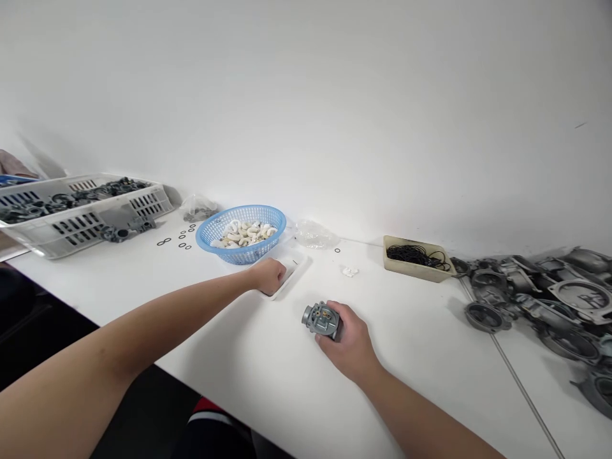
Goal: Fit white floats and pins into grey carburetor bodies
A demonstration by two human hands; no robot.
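The right hand [351,341] is partly closed around a grey metal part [322,320], thumb on the near side and fingers on the far side; the part is over the middle of the desk [258,357], its face with brass-coloured fittings turned upward; contact between part and desk cannot be determined; the left hand [270,275] is at the shallow white tray [292,278], fingers curled downward; its grasp is hidden, so whether it has hold of anything cannot be told; directly behind the tray is the blue basket [239,256], containing white and cream pieces [246,234]; small white bits [350,271] lie beyond the metal part; farther right are a cream box [415,269] of black rings [414,255] and a heap of metal castings [578,296]; at far left is the white crate [43,241].
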